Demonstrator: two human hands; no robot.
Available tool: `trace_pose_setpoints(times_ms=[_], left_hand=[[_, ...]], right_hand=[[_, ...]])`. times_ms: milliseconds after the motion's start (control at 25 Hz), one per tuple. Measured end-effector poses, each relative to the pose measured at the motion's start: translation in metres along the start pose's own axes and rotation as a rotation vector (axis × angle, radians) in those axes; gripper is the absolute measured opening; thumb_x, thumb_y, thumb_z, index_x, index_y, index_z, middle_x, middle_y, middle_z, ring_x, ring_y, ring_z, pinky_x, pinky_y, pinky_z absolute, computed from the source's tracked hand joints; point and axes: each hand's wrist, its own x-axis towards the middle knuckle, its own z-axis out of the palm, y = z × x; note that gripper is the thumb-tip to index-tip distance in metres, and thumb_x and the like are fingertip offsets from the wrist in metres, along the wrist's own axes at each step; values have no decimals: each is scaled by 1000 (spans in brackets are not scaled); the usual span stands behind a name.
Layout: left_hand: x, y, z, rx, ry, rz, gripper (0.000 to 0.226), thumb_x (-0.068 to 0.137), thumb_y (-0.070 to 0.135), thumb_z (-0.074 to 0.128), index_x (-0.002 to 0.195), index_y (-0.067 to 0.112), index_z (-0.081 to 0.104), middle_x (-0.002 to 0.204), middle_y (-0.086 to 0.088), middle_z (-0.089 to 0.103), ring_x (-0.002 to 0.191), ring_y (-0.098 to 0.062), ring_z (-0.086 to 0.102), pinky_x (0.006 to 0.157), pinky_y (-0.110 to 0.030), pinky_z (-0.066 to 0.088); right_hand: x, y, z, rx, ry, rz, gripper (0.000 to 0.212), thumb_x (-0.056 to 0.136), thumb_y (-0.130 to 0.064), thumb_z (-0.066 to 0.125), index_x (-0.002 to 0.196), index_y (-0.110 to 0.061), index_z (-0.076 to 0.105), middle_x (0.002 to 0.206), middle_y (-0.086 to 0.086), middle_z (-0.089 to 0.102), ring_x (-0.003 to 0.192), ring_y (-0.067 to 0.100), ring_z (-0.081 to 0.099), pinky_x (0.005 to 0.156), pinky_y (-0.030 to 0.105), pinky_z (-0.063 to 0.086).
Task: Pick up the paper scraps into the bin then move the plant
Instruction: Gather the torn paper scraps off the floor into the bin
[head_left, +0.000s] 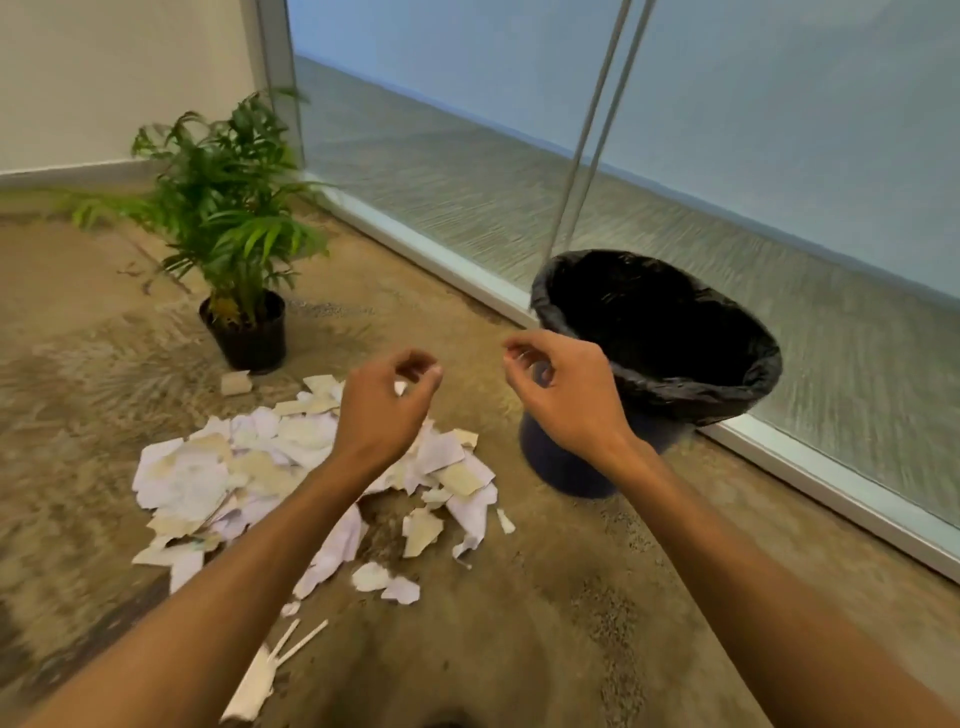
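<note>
Little of the job looks done. A big heap of paper scraps (311, 467) still covers the floor (545, 597) in the lower middle of the frame, with stray strips trailing toward the bottom edge. The bin (660, 364), lined with a black bag, stands at right centre beside the glass wall (727, 130); its inside is too dark to tell whether any paper has gone in. The plant (234, 218) sits in its black pot at upper left, just behind the heap, apparently not yet moved. The left hand (384, 410) hovers over the heap and the right hand (566, 395) near the bin's rim, each grip loosely curled and holding nothing visible.
</note>
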Motion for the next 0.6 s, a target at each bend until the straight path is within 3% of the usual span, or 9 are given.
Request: trace_pose_setpoints(times_ms=[160, 320, 480, 600], left_hand=[[-68, -79, -74, 109, 83, -229, 6, 89, 26, 65, 86, 28, 71, 81, 17, 67, 78, 6, 61, 63, -4, 39], [-120, -143, -124, 229, 178, -481, 11, 90, 27, 64, 79, 29, 67, 76, 12, 67, 71, -5, 61, 60, -27, 46], [-111, -165, -128, 362, 176, -514, 12, 89, 28, 63, 87, 19, 71, 77, 3, 67, 71, -14, 62, 61, -29, 46], [-99, -176, -110, 454, 85, -422, 26, 88, 27, 64, 108, 12, 67, 98, -4, 66, 89, -21, 59, 73, -33, 46]], right_hand=[[-8, -18, 70, 25, -241, -22, 20, 88, -26, 61, 105, -23, 71, 91, -12, 72, 84, 1, 64, 74, 31, 55], [-19, -26, 132, 85, -381, -12, 21, 89, -29, 62, 106, -24, 72, 93, -13, 72, 84, -1, 64, 77, 28, 55], [-32, -34, 177, 64, -489, 36, 25, 88, -36, 64, 108, -22, 71, 101, -8, 72, 90, 7, 65, 76, 31, 53], [-43, -30, 198, -9, -590, 19, 41, 86, -54, 63, 117, -27, 66, 116, -10, 67, 100, 9, 62, 76, 28, 47]])
